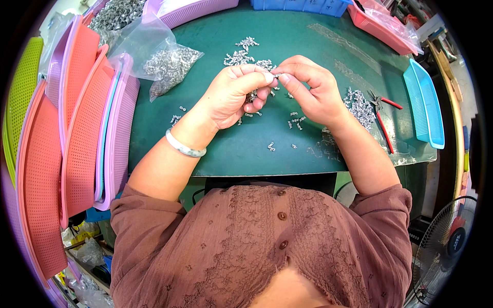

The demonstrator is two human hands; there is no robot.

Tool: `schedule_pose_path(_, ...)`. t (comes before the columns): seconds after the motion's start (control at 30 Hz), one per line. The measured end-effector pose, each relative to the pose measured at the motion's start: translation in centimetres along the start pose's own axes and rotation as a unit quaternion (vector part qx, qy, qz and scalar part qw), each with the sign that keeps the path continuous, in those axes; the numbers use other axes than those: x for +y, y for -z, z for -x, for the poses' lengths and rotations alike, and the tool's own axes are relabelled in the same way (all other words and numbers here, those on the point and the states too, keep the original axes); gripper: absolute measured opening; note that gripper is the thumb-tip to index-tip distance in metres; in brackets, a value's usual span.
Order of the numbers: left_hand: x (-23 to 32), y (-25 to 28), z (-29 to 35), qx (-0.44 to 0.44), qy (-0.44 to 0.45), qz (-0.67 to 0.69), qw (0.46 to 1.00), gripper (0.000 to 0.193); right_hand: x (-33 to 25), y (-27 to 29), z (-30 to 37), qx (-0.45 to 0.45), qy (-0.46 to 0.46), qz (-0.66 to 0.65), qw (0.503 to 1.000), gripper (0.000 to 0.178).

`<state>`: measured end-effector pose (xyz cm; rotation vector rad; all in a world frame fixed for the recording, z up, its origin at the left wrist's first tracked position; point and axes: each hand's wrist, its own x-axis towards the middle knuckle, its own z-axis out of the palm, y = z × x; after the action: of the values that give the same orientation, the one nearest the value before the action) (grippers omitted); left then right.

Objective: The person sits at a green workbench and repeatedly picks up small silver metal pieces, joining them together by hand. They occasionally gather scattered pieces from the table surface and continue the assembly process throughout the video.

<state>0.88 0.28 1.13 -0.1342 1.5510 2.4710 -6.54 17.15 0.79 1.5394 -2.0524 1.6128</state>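
My left hand and my right hand meet above the green table, both closed in a pinch. Between their fingertips is a small silver metal piece; its exact shape is too small to tell. More silver pieces show by the curled fingers of my left hand; whether they lie in the palm or on the table, I cannot tell. Just beyond the hands is a loose heap of like pieces. A few small linked-looking pieces are scattered nearer to me. A pale bangle circles my left wrist.
Right of my right hand sit another heap of silver parts and red-handled pliers. A turquoise basket stands at the right edge. At the left are a clear bag of metal parts and stacked plastic baskets. A fan stands lower right.
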Motion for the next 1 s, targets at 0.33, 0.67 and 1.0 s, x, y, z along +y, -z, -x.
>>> schedule_pose_path(0.33, -0.04, 0.19, -0.01, -0.012, -0.010, 0.011, 1.000, 0.007, -0.06, -0.07, -0.03, 0.004, 0.012, 0.020, 1.000, 0.007)
schedule_pose_path(0.67, -0.08, 0.19, -0.02, -0.016, -0.033, -0.003, 0.999, 0.006, -0.17, 0.00, -0.07, 0.005, 0.015, 0.026, 1.000, 0.009)
schedule_pose_path(1.0, -0.08, 0.21, -0.05, -0.008, -0.056, -0.043, 0.998, 0.005, -0.38, 0.16, -0.07, 0.002, 0.004, 0.020, 1.000, 0.010)
